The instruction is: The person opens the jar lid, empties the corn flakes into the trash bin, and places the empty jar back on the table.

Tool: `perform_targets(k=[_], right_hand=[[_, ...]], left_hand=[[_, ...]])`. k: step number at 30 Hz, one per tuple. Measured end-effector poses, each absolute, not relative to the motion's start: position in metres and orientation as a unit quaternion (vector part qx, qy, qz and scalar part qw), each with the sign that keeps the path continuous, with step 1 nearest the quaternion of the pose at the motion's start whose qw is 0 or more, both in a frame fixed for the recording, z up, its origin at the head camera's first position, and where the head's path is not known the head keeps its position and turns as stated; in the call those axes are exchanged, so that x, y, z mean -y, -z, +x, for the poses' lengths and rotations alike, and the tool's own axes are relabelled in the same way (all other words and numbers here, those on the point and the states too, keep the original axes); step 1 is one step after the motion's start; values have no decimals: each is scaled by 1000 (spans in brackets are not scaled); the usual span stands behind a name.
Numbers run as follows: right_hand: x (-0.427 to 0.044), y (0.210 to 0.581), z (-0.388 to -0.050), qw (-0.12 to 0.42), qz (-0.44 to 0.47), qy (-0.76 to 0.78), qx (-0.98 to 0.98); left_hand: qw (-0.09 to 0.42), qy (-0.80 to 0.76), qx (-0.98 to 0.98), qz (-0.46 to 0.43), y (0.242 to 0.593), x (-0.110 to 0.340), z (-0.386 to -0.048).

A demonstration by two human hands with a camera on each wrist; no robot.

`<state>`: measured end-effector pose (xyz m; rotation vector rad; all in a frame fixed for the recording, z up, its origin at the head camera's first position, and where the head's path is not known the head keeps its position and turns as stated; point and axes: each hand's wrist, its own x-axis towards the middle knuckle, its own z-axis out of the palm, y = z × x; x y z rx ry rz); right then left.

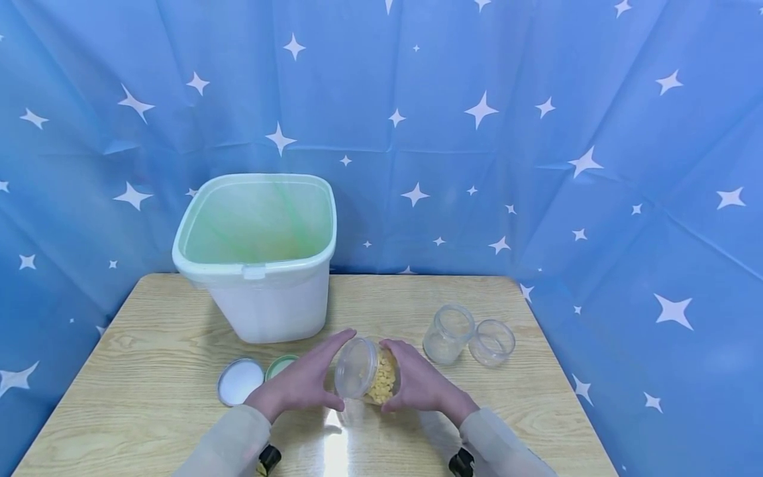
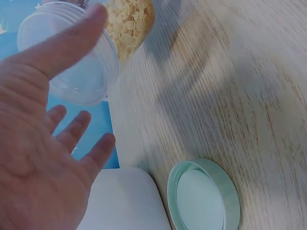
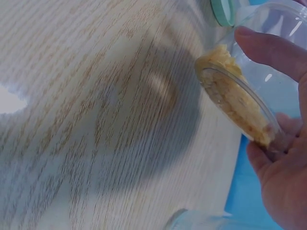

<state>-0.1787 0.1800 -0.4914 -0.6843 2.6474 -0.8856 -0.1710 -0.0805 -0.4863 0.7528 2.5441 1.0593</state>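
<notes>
A clear jar (image 1: 356,368) with pale yellow flaky pieces (image 1: 382,382) inside lies tilted above the table, its round end toward the left. My right hand (image 1: 420,381) grips the base end, thumb and fingers curled around it; in the right wrist view, the pieces (image 3: 235,100) are heaped toward that base. Beside the other end is my left hand (image 1: 304,381), its thumb and fingers spread. In the left wrist view, the left thumb crosses in front of the jar (image 2: 86,81); whether it touches cannot be told.
A large white bin (image 1: 280,298) stands at the back left. Left of my hands lie a white round lid (image 1: 240,381) and a green-rimmed lid (image 2: 204,196). Two clear jars, a taller one (image 1: 448,334) and a shorter one (image 1: 492,343), stand at the right. A starry blue cloth (image 1: 441,132) hangs behind.
</notes>
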Motion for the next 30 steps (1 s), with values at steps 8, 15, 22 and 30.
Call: perform_targets(k=[8, 15, 22, 30], right_hand=[[-179, 492, -179, 132, -239, 309, -911], [-179, 493, -179, 135, -241, 306, -911], [-179, 493, -179, 130, -244, 304, -912], [-180, 493, -179, 128, -250, 308, -909]], left_hand=[[130, -362, -882, 274, 486, 78, -172], [132, -358, -889, 251, 482, 78, -172], [136, -359, -895, 228, 483, 77, -172], [139, -366, -887, 244, 485, 78, -172]])
